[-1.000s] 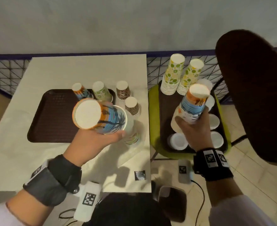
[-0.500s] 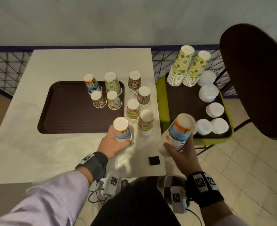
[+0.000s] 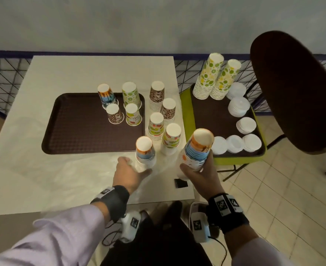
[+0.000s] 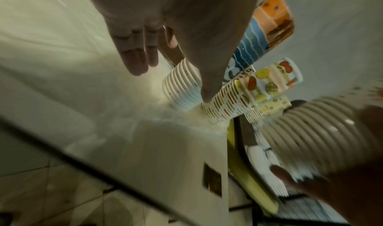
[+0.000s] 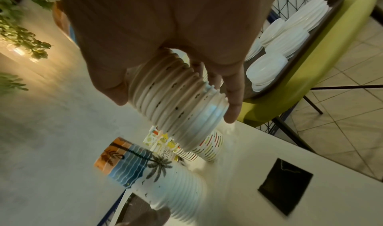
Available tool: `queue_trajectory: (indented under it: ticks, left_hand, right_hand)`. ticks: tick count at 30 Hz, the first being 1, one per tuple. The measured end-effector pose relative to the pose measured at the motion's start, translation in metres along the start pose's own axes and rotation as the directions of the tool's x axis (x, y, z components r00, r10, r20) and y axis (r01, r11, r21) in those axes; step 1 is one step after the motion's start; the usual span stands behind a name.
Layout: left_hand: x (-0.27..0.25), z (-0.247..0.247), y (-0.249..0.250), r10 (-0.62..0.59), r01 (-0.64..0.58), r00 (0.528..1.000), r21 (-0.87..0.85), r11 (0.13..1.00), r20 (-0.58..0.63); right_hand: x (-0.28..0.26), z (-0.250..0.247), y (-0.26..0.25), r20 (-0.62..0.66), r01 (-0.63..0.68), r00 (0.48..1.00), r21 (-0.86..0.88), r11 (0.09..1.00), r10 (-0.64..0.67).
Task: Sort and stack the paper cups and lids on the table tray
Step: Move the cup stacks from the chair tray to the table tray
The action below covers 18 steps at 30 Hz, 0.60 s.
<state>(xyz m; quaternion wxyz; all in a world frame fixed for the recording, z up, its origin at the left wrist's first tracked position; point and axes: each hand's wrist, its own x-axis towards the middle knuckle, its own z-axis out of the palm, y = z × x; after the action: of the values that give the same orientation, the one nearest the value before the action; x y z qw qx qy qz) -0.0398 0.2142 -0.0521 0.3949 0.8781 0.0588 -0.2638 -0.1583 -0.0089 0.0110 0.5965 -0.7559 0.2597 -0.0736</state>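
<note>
Cup stack (image 3: 196, 150) sits gripped by right-hand fingers (image 5: 232, 88); left fingers (image 4: 134, 55) spread, beside another stack (image 3: 145, 152).

The white table (image 3: 62, 179) carries a brown tray (image 3: 77, 135) mid-surface, cup stacks (image 3: 162, 112) along its right edge, and a black square (image 3: 181, 183) at its near right corner.

Four cups (image 3: 122, 106) on table tray (image 3: 77, 131), cup stacks (image 3: 163, 120) just right, lid piles (image 3: 240, 127) on chair tray (image 3: 212, 116)

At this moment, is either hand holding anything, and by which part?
The right hand grips a stack of beach-print paper cups around its lower rim end. The left hand is open beside a second beach-print cup stack standing on the table, holding nothing.
</note>
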Motion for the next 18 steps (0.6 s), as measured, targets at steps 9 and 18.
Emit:
queue_trajectory:
  ticks: [9,18]
  left_hand:
    - [-0.059,0.025,0.019,0.374,-0.355,0.885,-0.12,0.927,0.277]
    - [-0.048,0.041,0.043,0.442,-0.414,0.886,-0.193,0.89,0.14]
  right_hand:
    - [-0.001,0.032,0.016,0.131,-0.041,0.99,-0.029,0.999,0.044]
    - [0.008,0.032,0.02,0.264,0.047,0.965,-0.128,0.991,-0.012]
